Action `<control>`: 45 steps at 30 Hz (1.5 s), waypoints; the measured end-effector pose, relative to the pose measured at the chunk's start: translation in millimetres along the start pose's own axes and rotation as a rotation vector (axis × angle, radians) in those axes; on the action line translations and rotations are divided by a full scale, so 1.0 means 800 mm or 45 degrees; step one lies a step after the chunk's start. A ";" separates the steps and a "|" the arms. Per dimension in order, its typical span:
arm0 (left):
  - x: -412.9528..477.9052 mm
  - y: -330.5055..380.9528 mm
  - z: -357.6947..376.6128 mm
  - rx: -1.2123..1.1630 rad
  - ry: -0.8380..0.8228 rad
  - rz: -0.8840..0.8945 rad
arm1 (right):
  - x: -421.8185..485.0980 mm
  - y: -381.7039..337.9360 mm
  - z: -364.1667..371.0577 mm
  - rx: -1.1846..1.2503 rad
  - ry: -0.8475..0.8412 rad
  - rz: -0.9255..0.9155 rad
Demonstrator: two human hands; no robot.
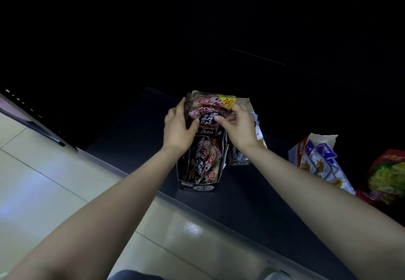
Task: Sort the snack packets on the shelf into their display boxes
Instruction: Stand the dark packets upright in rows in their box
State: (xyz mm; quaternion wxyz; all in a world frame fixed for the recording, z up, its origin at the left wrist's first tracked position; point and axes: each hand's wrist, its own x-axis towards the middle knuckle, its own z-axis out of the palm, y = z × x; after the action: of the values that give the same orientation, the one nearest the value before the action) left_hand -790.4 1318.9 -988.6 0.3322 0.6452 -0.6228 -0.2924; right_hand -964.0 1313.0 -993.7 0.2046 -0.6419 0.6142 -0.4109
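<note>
Forearms [114,203] reach over the shelf [241,209]; left grip [178,126] and right grip [237,126] clasp dark packets [208,112] just above their part-filled box [197,187]. Right of the grips, a blue-white carton [317,159] and green bag [390,176] likely await sorting.

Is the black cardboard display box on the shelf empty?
No, dark snack packets stand packed inside the black cardboard display box.

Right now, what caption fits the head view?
The left hand and right hand hold dark snack packets at their display box.
</note>
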 end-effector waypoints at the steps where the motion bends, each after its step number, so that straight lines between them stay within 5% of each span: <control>1: 0.001 0.000 0.001 0.017 0.031 -0.019 | 0.000 -0.002 0.001 0.012 0.009 -0.002; 28: 0.024 -0.027 0.023 0.167 0.091 -0.020 | 0.012 -0.008 -0.007 0.461 -0.265 0.009; 37: 0.013 -0.025 -0.005 -0.507 -0.080 0.261 | 0.016 -0.002 -0.007 0.412 -0.267 0.012; 45: 0.017 -0.014 -0.001 -0.261 0.031 0.287 | 0.007 0.004 -0.014 0.312 -0.263 -0.069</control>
State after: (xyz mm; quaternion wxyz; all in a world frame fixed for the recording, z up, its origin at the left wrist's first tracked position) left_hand -782.3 1305.1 -996.4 0.4346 0.5375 -0.6540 -0.3074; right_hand -975.2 1309.7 -987.8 0.3322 -0.6674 0.5177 -0.4198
